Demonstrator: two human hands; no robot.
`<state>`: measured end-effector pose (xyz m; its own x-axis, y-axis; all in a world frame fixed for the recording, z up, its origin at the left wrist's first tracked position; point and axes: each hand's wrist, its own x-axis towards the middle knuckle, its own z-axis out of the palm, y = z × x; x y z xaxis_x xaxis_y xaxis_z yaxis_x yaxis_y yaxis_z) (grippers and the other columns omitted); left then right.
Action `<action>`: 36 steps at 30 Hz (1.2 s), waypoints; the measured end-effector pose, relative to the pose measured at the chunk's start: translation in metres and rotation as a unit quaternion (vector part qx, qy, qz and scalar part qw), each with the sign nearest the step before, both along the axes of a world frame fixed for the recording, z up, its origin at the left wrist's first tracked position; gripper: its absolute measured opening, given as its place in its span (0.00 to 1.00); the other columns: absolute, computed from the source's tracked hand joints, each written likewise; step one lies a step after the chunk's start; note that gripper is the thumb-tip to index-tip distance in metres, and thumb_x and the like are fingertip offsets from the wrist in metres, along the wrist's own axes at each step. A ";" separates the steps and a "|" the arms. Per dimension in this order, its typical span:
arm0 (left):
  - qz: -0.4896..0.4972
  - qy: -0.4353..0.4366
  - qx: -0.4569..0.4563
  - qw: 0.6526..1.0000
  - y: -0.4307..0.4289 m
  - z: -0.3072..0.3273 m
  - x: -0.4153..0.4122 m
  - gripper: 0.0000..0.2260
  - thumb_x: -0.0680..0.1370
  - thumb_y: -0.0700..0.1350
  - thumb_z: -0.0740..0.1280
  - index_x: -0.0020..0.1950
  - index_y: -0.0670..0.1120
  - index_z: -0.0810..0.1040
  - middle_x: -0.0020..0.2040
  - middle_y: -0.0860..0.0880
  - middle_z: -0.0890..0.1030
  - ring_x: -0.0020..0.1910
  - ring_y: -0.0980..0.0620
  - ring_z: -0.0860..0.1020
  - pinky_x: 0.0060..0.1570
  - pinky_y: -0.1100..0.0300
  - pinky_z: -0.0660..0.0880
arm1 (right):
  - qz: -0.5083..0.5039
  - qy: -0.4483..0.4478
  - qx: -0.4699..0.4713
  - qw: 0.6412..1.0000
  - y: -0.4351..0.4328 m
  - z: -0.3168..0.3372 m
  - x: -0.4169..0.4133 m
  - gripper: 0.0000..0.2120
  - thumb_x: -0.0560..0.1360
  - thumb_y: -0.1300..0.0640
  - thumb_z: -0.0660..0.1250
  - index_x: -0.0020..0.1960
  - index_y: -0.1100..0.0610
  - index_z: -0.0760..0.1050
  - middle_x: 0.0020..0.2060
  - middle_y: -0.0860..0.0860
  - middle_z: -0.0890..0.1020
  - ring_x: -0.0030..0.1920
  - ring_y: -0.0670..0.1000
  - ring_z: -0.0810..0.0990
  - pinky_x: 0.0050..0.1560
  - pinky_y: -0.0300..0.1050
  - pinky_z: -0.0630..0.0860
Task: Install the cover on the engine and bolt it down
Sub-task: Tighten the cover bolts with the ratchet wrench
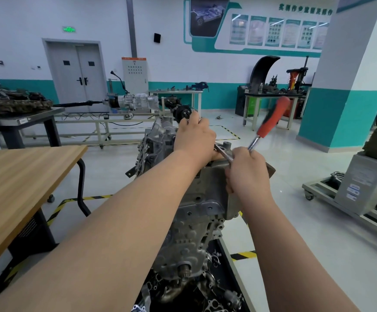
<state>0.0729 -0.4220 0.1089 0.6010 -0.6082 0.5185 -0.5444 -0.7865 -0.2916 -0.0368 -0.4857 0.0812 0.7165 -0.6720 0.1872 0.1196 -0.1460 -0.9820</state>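
A grey metal engine (189, 235) stands upright in the middle, with a grey cover (214, 183) on its top. My right hand (248, 172) grips the chrome shaft of a ratchet wrench (270, 122) whose red handle sticks up to the right, blurred. The wrench head lies on the cover's top between my hands. My left hand (194, 136) is curled over the far top of the engine, at the wrench head; what its fingers touch is hidden.
A wooden table (21, 183) is at the left. Loose metal parts (214, 296) lie on the black tray at the engine's base. A grey cart (363, 188) with engine parts stands at the right. Workbenches and a gearbox rig (129, 101) are behind.
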 end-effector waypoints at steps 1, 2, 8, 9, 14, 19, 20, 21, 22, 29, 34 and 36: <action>0.002 -0.003 0.001 1.000 0.000 -0.001 0.001 0.23 0.75 0.64 0.61 0.60 0.50 0.78 0.58 0.47 0.71 0.62 0.43 0.62 0.57 0.49 0.62 | 0.016 -0.007 0.074 0.997 0.000 0.001 0.000 0.09 0.74 0.58 0.54 0.34 0.55 0.64 0.24 0.51 0.67 0.22 0.50 0.64 0.25 0.43 0.63; 0.002 -0.005 0.001 1.000 -0.001 -0.001 0.002 0.23 0.74 0.66 0.61 0.59 0.50 0.78 0.58 0.47 0.71 0.61 0.44 0.62 0.57 0.49 0.62 | 0.033 -0.016 0.133 0.990 0.001 0.001 0.000 0.09 0.74 0.58 0.54 0.35 0.55 0.64 0.22 0.50 0.65 0.19 0.50 0.62 0.22 0.42 0.62; 0.001 -0.012 -0.003 1.000 -0.002 -0.002 0.002 0.21 0.75 0.63 0.63 0.58 0.50 0.78 0.56 0.47 0.71 0.60 0.44 0.62 0.56 0.50 0.62 | 0.094 -0.088 0.333 0.934 0.009 0.000 -0.002 0.11 0.76 0.59 0.54 0.36 0.56 0.67 0.20 0.51 0.65 0.18 0.48 0.56 0.21 0.38 0.61; -0.001 -0.016 -0.003 1.000 -0.002 -0.002 0.003 0.21 0.74 0.63 0.63 0.58 0.50 0.78 0.56 0.47 0.71 0.60 0.44 0.62 0.55 0.50 0.62 | 0.109 -0.105 0.378 0.913 0.010 -0.001 -0.001 0.11 0.76 0.59 0.54 0.36 0.57 0.67 0.20 0.51 0.65 0.18 0.48 0.56 0.21 0.38 0.60; -0.001 -0.027 -0.003 1.000 -0.001 -0.002 0.001 0.19 0.74 0.60 0.65 0.59 0.50 0.79 0.57 0.47 0.71 0.60 0.43 0.62 0.55 0.50 0.63 | 0.171 -0.160 0.520 0.821 0.012 -0.004 -0.002 0.10 0.77 0.57 0.53 0.39 0.58 0.68 0.22 0.49 0.65 0.19 0.47 0.55 0.21 0.37 0.60; -0.006 -0.027 -0.005 1.000 -0.002 -0.003 0.001 0.20 0.74 0.62 0.64 0.59 0.50 0.79 0.57 0.47 0.72 0.60 0.43 0.62 0.56 0.50 0.63 | 0.179 -0.142 0.501 0.834 0.005 -0.005 -0.006 0.12 0.78 0.56 0.53 0.39 0.59 0.68 0.22 0.50 0.66 0.19 0.47 0.56 0.21 0.37 0.61; -0.007 -0.023 -0.003 1.000 -0.003 -0.003 0.000 0.22 0.74 0.63 0.63 0.59 0.50 0.79 0.57 0.47 0.72 0.61 0.43 0.62 0.56 0.50 0.63 | 0.165 -0.103 0.436 0.878 0.000 -0.002 -0.007 0.12 0.78 0.57 0.53 0.38 0.59 0.68 0.22 0.51 0.67 0.19 0.48 0.57 0.21 0.38 0.62; -0.005 -0.021 -0.003 1.000 -0.002 -0.003 0.001 0.24 0.74 0.65 0.62 0.59 0.50 0.79 0.57 0.47 0.72 0.61 0.43 0.62 0.57 0.49 0.63 | 0.138 -0.047 0.318 0.937 -0.006 0.002 -0.008 0.12 0.78 0.58 0.54 0.37 0.58 0.68 0.23 0.52 0.68 0.20 0.49 0.59 0.23 0.40 0.63; -0.004 -0.019 -0.005 1.000 -0.002 -0.003 0.001 0.26 0.73 0.67 0.61 0.59 0.50 0.79 0.57 0.47 0.72 0.62 0.43 0.62 0.57 0.49 0.63 | 0.099 0.019 0.153 0.983 -0.013 0.006 -0.010 0.12 0.77 0.60 0.54 0.36 0.58 0.67 0.26 0.55 0.70 0.22 0.51 0.63 0.27 0.43 0.65; -0.033 0.033 -0.181 0.982 -0.001 -0.004 -0.012 0.31 0.69 0.53 0.75 0.63 0.35 0.73 0.59 0.38 0.73 0.60 0.39 0.66 0.58 0.46 0.66 | -0.028 0.155 -0.560 0.813 -0.026 0.009 -0.006 0.09 0.79 0.49 0.54 0.47 0.54 0.64 0.31 0.49 0.71 0.31 0.50 0.70 0.29 0.45 0.61; -0.019 0.002 -0.056 0.998 0.001 -0.003 -0.004 0.21 0.75 0.60 0.64 0.60 0.47 0.78 0.58 0.46 0.73 0.64 0.42 0.62 0.60 0.48 0.63 | 0.016 0.086 -0.379 0.921 -0.020 0.003 -0.002 0.08 0.78 0.54 0.55 0.41 0.54 0.65 0.32 0.50 0.73 0.32 0.50 0.71 0.30 0.45 0.61; -0.020 0.008 -0.044 0.999 0.000 -0.003 -0.001 0.19 0.75 0.59 0.62 0.60 0.49 0.79 0.58 0.46 0.73 0.65 0.42 0.60 0.60 0.48 0.62 | 0.033 0.061 -0.321 0.945 -0.017 0.002 -0.001 0.09 0.77 0.56 0.55 0.38 0.54 0.64 0.31 0.49 0.71 0.32 0.50 0.70 0.31 0.46 0.62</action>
<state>0.0716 -0.4219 0.1064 0.5847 -0.5854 0.5616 -0.5804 -0.7855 -0.2146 -0.0377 -0.5023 0.0836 0.7948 -0.4020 0.4545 0.0406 -0.7121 -0.7009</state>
